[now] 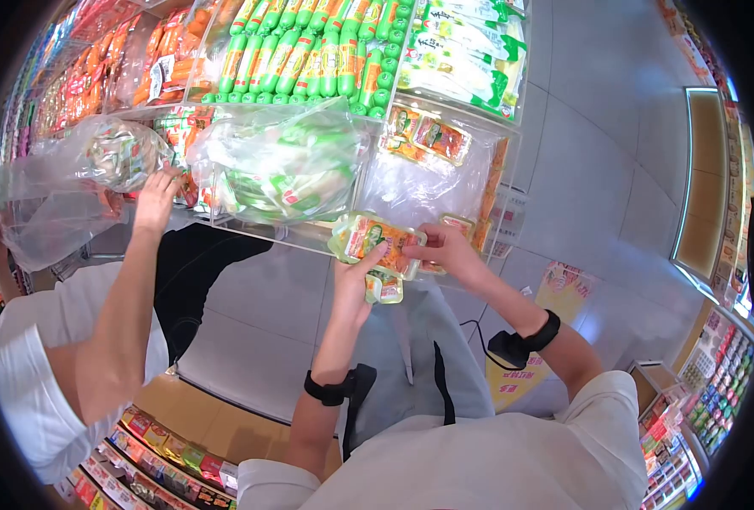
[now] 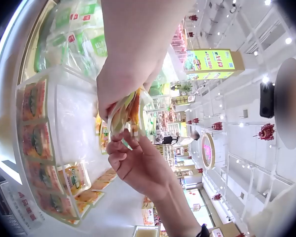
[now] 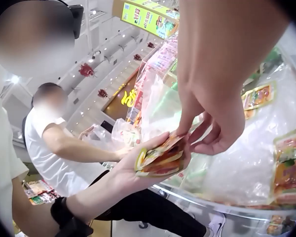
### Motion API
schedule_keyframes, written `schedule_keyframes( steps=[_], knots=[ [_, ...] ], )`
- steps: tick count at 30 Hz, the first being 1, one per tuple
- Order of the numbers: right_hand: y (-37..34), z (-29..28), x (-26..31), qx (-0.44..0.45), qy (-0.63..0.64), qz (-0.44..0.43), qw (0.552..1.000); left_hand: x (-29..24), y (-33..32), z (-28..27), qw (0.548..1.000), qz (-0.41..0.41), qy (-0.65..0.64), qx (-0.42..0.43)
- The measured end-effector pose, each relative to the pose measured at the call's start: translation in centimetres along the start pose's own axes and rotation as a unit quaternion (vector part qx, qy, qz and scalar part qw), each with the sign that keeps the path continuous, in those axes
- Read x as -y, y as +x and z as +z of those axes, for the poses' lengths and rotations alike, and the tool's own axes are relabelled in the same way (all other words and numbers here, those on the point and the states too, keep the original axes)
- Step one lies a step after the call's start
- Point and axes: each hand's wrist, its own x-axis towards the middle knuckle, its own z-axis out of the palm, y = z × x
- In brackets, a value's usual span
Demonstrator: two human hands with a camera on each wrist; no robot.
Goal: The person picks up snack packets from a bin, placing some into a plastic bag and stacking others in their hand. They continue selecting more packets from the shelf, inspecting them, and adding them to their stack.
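Note:
My left hand (image 1: 355, 285) grips several flat snack packets (image 1: 368, 238) with orange print and pale green edges, thumb across the top one. They form a loose stack, its edges fanned in the left wrist view. At the stack's right end, my right hand (image 1: 453, 255) pinches a packet's edge between thumb and fingers. In the right wrist view the right hand (image 3: 214, 116) comes down from above onto the packets (image 3: 163, 160). Both hands are at the front edge of a clear bin (image 1: 411, 191), where similar packets (image 1: 440, 140) lie at the back and along the right side.
Left of the bin lies a big clear bag (image 1: 283, 161) of green-and-white packs. Green wrapped rolls (image 1: 300, 64) and white-green packs (image 1: 462, 59) fill the compartments behind. At my left another person (image 1: 96, 340) reaches to a second plastic bag (image 1: 122, 153). Grey floor (image 1: 598, 161) lies to the right.

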Motion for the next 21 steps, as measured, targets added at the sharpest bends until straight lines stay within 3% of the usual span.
schedule_keyframes(
  steps=[1,4,7,10,16,19,21],
  knots=[
    [0.0,0.3,-0.4,-0.025,0.014,-0.026,0.999,0.4,0.1,-0.1,1.000,0.002,0.014,-0.006],
    [0.4,0.4,1.3,-0.118,0.263,0.005,0.958,1.3,0.3,-0.5,0.999,0.011,0.035,-0.015],
    [4.4,-1.5,-0.8,-0.128,0.340,0.037,0.931,1.5,-0.3,-0.8,1.000,0.002,0.027,0.006],
    [8.6,-2.1,-3.2,-0.116,0.389,0.001,0.914,1.7,-0.6,-1.7,1.000,-0.012,0.025,0.004],
    [11.7,-2.6,-4.2,-0.237,0.395,-0.004,0.888,1.5,-0.9,-1.9,1.000,0.002,0.026,-0.004],
    [12.7,-2.7,-4.5,-0.247,0.390,-0.047,0.886,1.4,-0.8,-1.6,1.000,0.004,0.023,0.007],
    [12.4,-3.5,-4.1,-0.220,0.348,-0.036,0.910,1.1,-0.6,-1.0,0.999,0.001,0.018,0.030]
  ],
)
